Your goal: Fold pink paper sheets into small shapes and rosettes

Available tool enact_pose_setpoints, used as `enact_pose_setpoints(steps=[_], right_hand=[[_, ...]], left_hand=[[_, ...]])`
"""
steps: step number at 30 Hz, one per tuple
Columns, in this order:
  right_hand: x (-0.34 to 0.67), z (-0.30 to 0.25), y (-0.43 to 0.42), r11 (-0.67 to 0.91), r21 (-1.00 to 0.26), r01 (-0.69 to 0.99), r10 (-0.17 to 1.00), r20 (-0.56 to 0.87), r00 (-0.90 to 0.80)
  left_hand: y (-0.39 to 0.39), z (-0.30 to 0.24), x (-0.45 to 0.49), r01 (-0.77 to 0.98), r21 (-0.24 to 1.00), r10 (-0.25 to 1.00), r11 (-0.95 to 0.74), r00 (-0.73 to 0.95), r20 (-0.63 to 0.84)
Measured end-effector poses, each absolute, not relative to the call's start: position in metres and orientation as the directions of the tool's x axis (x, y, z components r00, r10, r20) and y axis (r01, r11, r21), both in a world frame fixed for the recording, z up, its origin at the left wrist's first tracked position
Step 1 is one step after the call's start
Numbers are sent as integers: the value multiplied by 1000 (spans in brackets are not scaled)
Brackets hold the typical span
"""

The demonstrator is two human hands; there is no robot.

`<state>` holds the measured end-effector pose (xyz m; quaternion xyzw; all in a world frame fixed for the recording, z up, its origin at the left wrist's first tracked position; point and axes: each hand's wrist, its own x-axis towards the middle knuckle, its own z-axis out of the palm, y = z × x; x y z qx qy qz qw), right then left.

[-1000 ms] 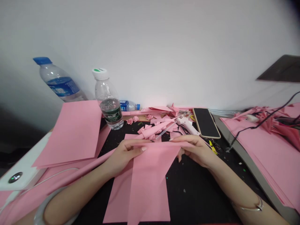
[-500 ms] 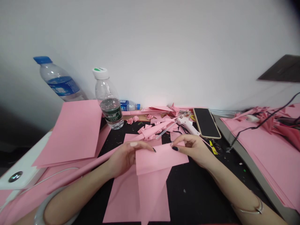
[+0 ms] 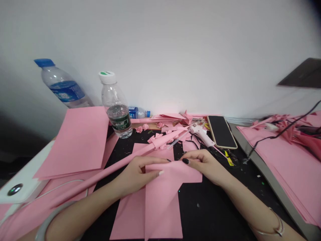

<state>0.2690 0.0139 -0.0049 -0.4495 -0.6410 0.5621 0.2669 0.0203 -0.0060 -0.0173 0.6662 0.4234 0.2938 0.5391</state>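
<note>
Both hands pinch the far edge of a folded sheet of pink paper (image 3: 164,197). My left hand (image 3: 140,175) has its thumb on top near the left corner, with its fingers along the far edge. With thumb and fingers closed, my right hand (image 3: 203,165) grips the same edge further right. The paper's wide part spans between the hands, and a long part reaches down toward me. Beneath it lies another flat pink sheet (image 3: 127,217) on the black table top (image 3: 210,211). What the fingertips do behind the edge is hidden.
Beyond the hands lie a white glue gun (image 3: 203,135), a phone (image 3: 222,131) and a long pink paper roll (image 3: 110,171). A water bottle (image 3: 117,117) stands beside stacked pink sheets (image 3: 77,140). At the right, more pink sheets (image 3: 281,167) and a black cable (image 3: 260,139).
The band folded over at the paper's far end has been turned, and the front now shows one continuous surface. My left thumb has come over onto the paper; the right hand has shifted slightly down.
</note>
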Motion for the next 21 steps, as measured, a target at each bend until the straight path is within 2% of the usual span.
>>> enact_pose_setpoints(steps=[3, 13, 21], right_hand=[[268, -6, 13, -56, -962, 267, 868, -179, -463], [260, 1, 4, 114, -922, 371, 889, -73, -453], [259, 1, 5, 118, -914, 388, 888, -78, -453]], left_hand=[[-7, -16, 21, 244, 967, 874, -76, 483, -53], [-9, -7, 26, 220, 973, 912, -68, 409, -29], [-7, -10, 26, 226, 974, 907, 31, 404, -122]])
